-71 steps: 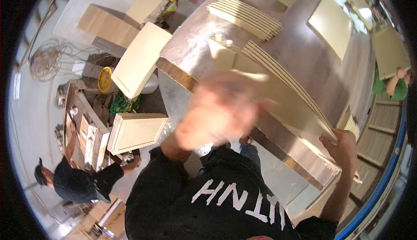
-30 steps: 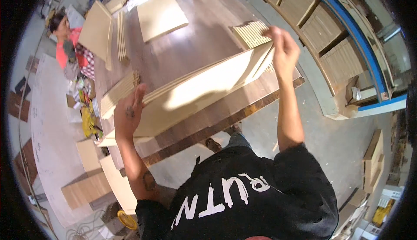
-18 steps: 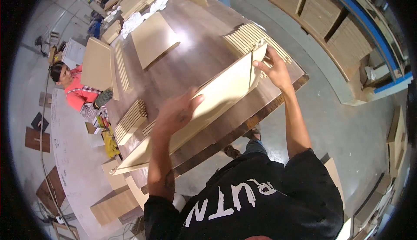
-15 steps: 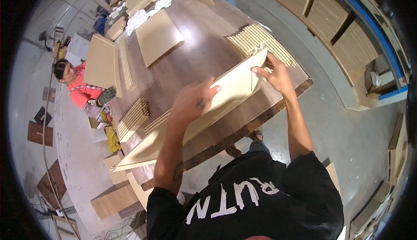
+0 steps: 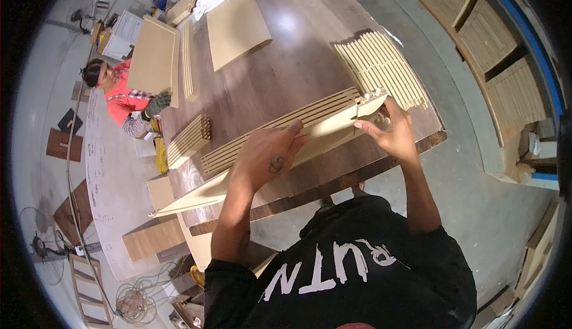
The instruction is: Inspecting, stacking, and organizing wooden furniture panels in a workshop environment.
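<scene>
On the worktop [image 5: 310, 49] lie strips [image 5: 384, 67]. The right hand [image 5: 397, 133] grips a board [image 5: 329, 141] by one end; the left hand [image 5: 268, 157] is over it, grip hard to tell.

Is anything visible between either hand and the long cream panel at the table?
Nothing visible. The right hand grips the right end of the panel directly; the left hand is over its middle, contact unclear. The strips lie on the panel's far side, not in between.
</scene>
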`<state>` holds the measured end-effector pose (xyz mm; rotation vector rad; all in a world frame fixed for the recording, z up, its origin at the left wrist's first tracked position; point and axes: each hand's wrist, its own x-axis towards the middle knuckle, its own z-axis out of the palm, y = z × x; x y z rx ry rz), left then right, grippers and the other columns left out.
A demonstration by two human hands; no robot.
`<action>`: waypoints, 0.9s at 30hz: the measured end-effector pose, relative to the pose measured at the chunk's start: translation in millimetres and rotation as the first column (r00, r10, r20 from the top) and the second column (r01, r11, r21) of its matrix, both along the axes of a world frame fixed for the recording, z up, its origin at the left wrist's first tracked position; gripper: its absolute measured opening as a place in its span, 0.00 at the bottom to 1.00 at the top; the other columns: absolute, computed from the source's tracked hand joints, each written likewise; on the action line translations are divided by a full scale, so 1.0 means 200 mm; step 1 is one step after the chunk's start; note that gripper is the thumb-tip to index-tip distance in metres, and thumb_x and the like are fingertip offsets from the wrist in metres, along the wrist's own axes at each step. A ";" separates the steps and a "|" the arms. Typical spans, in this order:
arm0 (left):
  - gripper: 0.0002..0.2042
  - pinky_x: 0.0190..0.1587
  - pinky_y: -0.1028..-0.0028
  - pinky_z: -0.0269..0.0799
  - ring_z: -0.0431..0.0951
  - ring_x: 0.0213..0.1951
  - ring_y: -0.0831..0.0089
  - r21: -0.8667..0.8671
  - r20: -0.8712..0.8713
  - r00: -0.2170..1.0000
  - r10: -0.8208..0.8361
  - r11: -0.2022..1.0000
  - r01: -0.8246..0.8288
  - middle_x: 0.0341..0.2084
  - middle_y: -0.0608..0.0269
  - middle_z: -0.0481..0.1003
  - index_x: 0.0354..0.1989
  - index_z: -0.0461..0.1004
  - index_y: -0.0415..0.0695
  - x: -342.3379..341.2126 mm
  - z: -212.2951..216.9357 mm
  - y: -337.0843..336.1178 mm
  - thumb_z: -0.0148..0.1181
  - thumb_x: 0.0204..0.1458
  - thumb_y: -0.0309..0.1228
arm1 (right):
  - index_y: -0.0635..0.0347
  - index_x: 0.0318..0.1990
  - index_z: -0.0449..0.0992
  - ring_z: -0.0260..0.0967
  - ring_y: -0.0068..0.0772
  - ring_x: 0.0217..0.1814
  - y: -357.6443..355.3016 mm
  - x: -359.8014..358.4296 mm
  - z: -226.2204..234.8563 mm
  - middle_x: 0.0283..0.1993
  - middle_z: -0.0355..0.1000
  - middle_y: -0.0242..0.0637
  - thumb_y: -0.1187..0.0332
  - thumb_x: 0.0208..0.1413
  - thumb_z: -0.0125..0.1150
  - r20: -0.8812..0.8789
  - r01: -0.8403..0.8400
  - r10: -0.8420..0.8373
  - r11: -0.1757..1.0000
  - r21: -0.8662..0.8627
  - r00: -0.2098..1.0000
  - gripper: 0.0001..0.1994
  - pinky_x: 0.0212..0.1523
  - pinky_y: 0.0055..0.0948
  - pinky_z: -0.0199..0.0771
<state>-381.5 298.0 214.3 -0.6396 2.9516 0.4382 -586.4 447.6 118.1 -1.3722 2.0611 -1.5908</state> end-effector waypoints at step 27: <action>0.12 0.18 0.63 0.63 0.70 0.14 0.60 -0.029 0.103 0.995 -0.013 0.999 0.016 0.11 0.54 0.68 0.40 0.69 0.43 0.01 0.00 0.01 0.49 0.59 0.39 | 0.73 0.40 0.66 0.74 0.40 0.20 -0.04 -0.02 -0.07 0.24 0.73 0.47 0.55 0.42 0.72 -0.316 0.024 -0.028 1.000 -0.017 0.948 0.29 0.20 0.32 0.74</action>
